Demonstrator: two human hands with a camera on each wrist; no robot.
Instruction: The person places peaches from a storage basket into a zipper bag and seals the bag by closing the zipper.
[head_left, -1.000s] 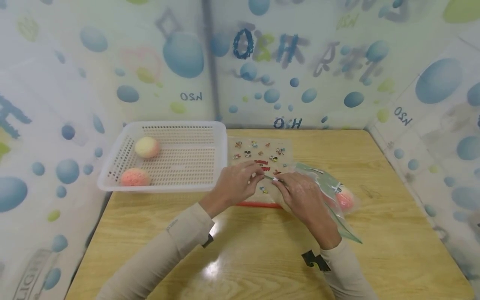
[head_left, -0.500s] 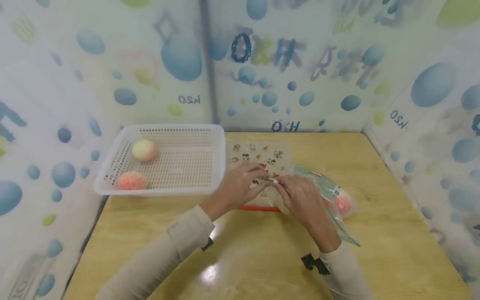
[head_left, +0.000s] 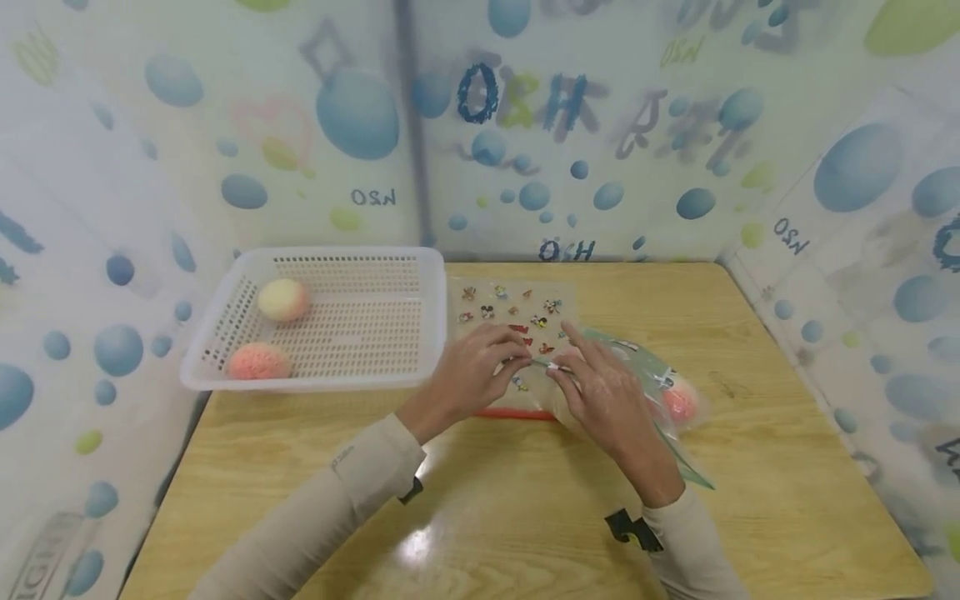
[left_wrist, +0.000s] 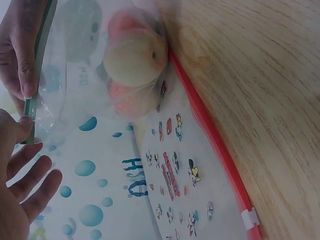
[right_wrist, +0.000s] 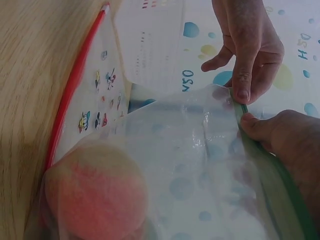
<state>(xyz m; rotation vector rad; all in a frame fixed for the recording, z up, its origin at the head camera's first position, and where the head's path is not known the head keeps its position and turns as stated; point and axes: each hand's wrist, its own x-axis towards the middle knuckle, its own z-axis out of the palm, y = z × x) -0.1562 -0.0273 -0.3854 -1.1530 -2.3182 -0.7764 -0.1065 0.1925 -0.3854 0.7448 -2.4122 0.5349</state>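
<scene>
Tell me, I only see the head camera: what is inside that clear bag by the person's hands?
Observer: A peach, pressed against the clear bag wall; the left wrist view shows its cream and pink skin.
Operator: What are the hands doing?
Observer: The left hand pinches the bag's green zip strip between thumb and forefinger, clear in the right wrist view.
Operator: And the other hand?
Observer: The right hand pinches the same strip just beside it.
Operator: Anything under the bag?
Observer: A cartoon-printed pouch with a red zip edge and white slider lies flat on the table.
</scene>
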